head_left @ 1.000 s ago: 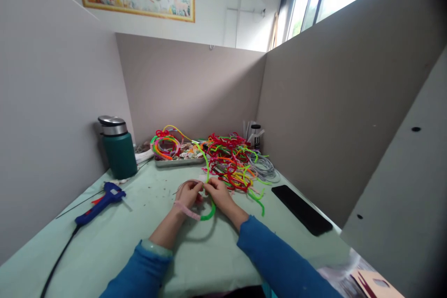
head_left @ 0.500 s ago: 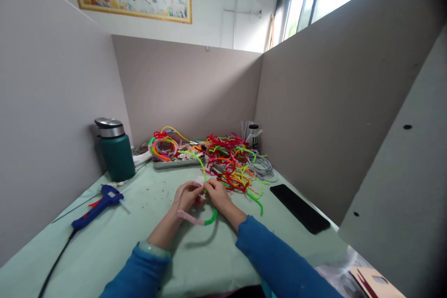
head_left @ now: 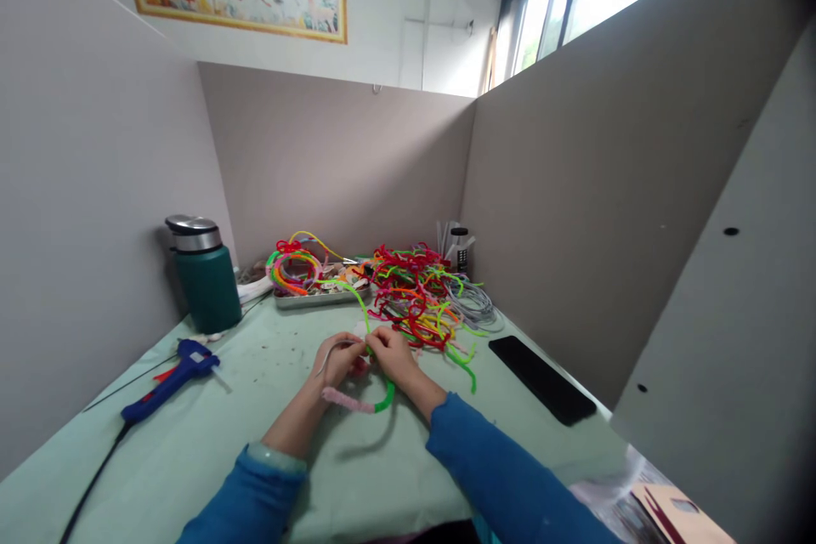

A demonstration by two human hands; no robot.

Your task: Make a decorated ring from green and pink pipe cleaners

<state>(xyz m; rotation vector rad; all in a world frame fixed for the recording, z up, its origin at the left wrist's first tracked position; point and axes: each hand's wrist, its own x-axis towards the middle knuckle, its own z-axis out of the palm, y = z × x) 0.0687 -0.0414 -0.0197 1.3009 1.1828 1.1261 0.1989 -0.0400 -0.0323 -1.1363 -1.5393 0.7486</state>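
Note:
My left hand [head_left: 340,359] and my right hand [head_left: 390,352] meet over the middle of the table, fingertips pinched together. Between them runs a fuzzy pipe cleaner [head_left: 385,399], green with a pale pink end [head_left: 348,400] that curves out below the hands. Its yellow-green stretch [head_left: 355,289] rises from the fingertips towards the tray at the back. A thin grey cord [head_left: 328,350] loops over my left hand and also enters the pinch. The exact spot where the fingers grip is hidden.
A metal tray [head_left: 312,301] holds a coil of colourful pipe cleaners [head_left: 293,268]. Beside it lies a tangled pipe-cleaner heap [head_left: 414,289] and a grey wire coil [head_left: 475,306]. A green bottle [head_left: 207,289] and blue glue gun [head_left: 169,382] are left; a black phone [head_left: 541,378] is right.
The whole view has shifted slightly. Both hands keep their pinch on the pipe cleaner, with hardly any movement between them.

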